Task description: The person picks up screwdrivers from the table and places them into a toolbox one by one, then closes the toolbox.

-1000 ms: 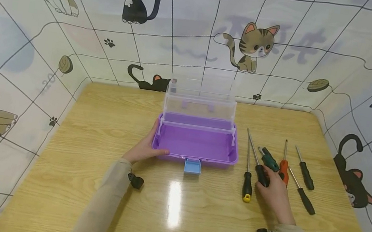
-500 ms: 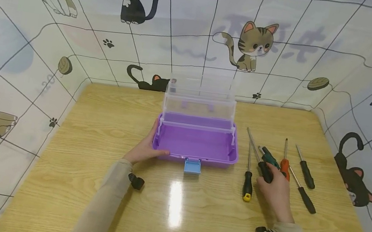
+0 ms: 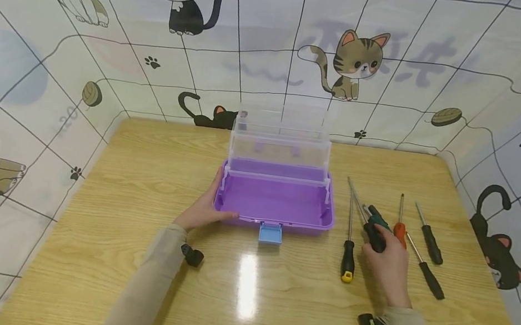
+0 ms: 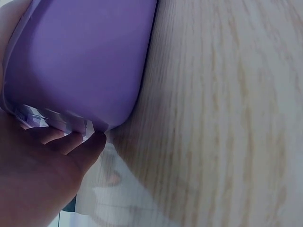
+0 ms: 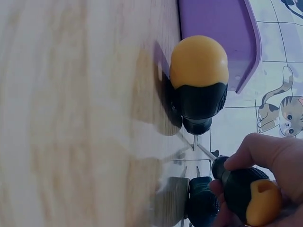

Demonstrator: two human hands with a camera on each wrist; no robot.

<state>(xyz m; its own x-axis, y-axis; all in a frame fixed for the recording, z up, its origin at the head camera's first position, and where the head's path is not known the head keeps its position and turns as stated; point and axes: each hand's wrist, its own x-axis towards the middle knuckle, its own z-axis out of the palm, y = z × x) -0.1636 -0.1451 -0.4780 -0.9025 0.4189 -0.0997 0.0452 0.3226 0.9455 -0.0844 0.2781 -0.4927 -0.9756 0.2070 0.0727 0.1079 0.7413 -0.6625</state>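
Note:
At its left end, the purple toolbox (image 3: 280, 202) is gripped by my left hand (image 3: 200, 211). The thumb lies over the front rim, and the fingers (image 4: 87, 150) reach round the box's far corner in the left wrist view. On the right, my right hand (image 3: 389, 265) pinches the black handle of a screwdriver (image 3: 373, 238), its long shaft pointing away towards the back. That handle's yellow end (image 5: 265, 202) shows in the right wrist view. Beside it lies another black screwdriver with a yellow end (image 3: 348, 261), and a green-handled tool (image 3: 377, 218) is partly hidden behind the held handle.
A red-handled screwdriver (image 3: 399, 233) and two dark-handled screwdrivers, one farther (image 3: 431, 244) and one nearer (image 3: 432, 280), lie right of my right hand. The toolbox's clear lid (image 3: 279, 151) stands raised; its blue latch (image 3: 270, 234) hangs down in front. A cat-patterned wall covering surrounds the wooden table (image 3: 155, 158).
My right hand has moved slightly away from me with the screwdriver, whose handle has shifted a little up and right. The left hand and toolbox have stayed in place.

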